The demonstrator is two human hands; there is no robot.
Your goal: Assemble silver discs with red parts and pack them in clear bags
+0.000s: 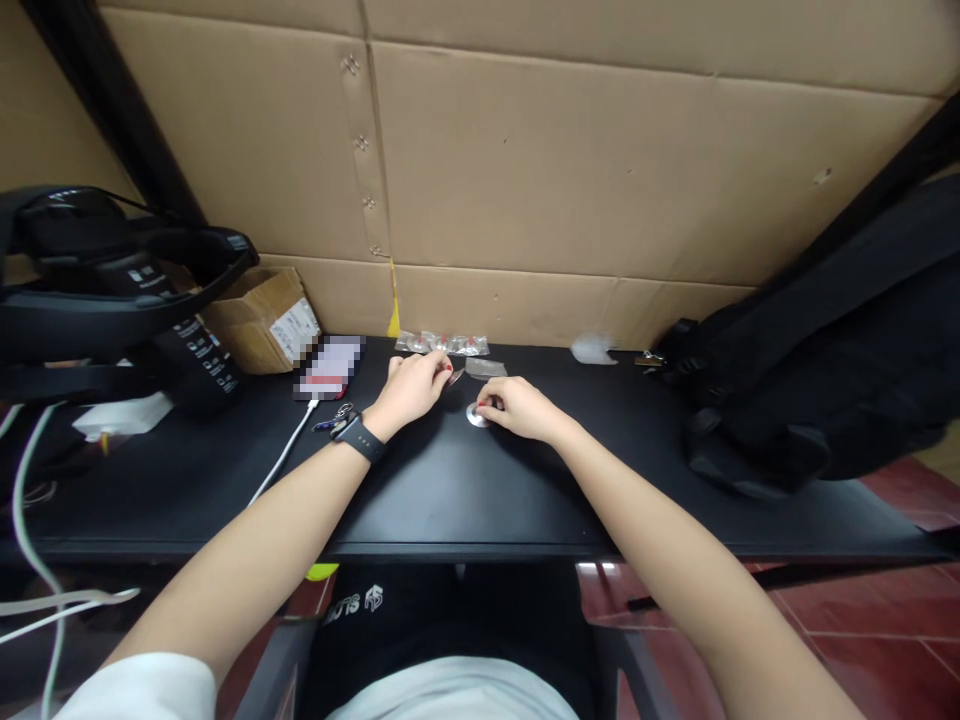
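My left hand (420,385) is closed in a pinch on a thin, shiny disc (456,377), seen almost edge-on, with a bit of red at the fingertips. Lower and to the right, a round silver disc (474,416) is at the tabletop. The fingers of my right hand (517,408) are pinched at its right side, where a small red spot shows; the fingers cover part of the disc. Behind both hands lies a small clear plastic wrapper (485,369). A strip of clear packets (442,344) holding similar items with red spots lies along the back.
On the left are a phone (330,368) with a white cable (283,455), keys (343,412), an open cardboard box (262,318) and a black headset (127,290). A black bag (817,360) stands right. Cardboard (555,170) walls the back of the black table (427,500).
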